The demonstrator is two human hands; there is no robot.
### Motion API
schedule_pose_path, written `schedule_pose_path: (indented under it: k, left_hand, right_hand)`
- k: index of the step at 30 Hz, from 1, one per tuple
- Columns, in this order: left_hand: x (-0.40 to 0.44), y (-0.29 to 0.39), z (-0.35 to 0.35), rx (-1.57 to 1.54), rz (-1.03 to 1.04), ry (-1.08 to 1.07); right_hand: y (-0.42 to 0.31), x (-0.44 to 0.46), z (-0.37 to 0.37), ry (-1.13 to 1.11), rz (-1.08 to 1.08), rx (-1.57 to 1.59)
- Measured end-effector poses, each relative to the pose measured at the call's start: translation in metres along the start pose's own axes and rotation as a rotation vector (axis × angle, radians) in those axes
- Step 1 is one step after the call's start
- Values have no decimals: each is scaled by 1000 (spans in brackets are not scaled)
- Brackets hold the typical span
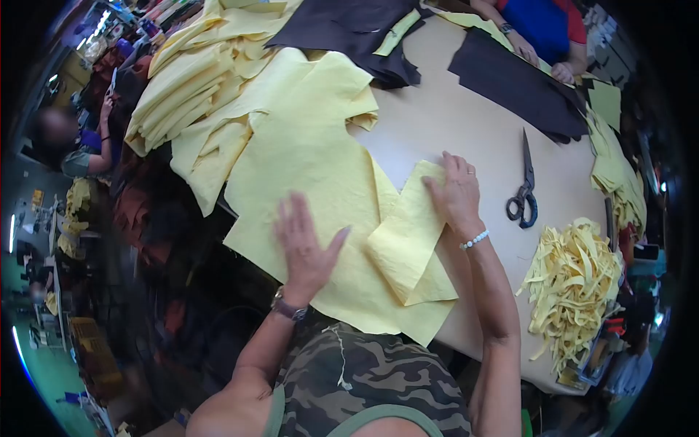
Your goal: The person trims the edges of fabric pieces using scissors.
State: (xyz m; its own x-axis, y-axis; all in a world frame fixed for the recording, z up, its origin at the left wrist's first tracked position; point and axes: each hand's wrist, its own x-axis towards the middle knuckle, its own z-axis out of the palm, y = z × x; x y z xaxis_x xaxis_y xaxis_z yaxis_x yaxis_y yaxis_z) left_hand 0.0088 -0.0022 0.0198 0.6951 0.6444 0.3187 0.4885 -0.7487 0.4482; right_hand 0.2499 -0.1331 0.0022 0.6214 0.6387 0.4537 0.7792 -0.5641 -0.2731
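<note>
The left hand (306, 251), palm down with fingers spread and slightly blurred, lies open over a large yellow cloth (298, 160) on the pale surface (470, 127), its forearm reaching in from six o'clock. The right hand (457, 191), wearing a ring, bends its fingers at the upper corner of a folded yellow flap (411, 240) toward one o'clock; whether it pinches the cloth cannot be told. The flap covers part of the cloth beneath, and the fingertips of the left hand blur. Black scissors (524, 182) lie at two o'clock, well apart from the right hand, with a heap of yellow strips (575, 288) at four o'clock. Stacked yellow pieces (196, 87) crowd eleven o'clock, dark fabric (349, 33) twelve. Across the surface, a co-worker's hands (542, 62) rest by a dark panel (513, 80) at one o'clock.
</note>
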Motion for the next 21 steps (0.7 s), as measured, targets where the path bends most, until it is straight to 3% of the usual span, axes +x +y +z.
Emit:
schedule_pose_path:
  k: [1,3,7,10,12,13,14,16,18,21]
  left_hand:
    - [-8,-11,-5,124,-140,-44]
    - [-22,-34,3,181,-144,-42]
    - [-2,-25,12,-21,134,34]
    - [36,-30,33,-170,298,146]
    - [70,-23,35,-278,336,0]
    - [90,-15,33,-312,432,21]
    - [111,-5,29,-348,531,36]
    - [154,14,19,-246,777,-46]
    - [197,29,13,-34,894,-203]
    - [250,50,27,340,828,-148]
  right_hand:
    - [4,-1,3,19,7,57]
    - [7,-1,4,-10,58,162]
    - [11,-9,-18,-117,247,372]
    - [46,-18,-33,50,332,512]
    - [85,-31,-49,56,416,301]
    - [107,-42,-51,101,399,618]
    - [90,-46,-74,63,490,706]
    - [100,-68,-84,87,490,839]
    - [79,-84,-98,38,563,835]
    - [45,-103,-100,-42,612,1027]
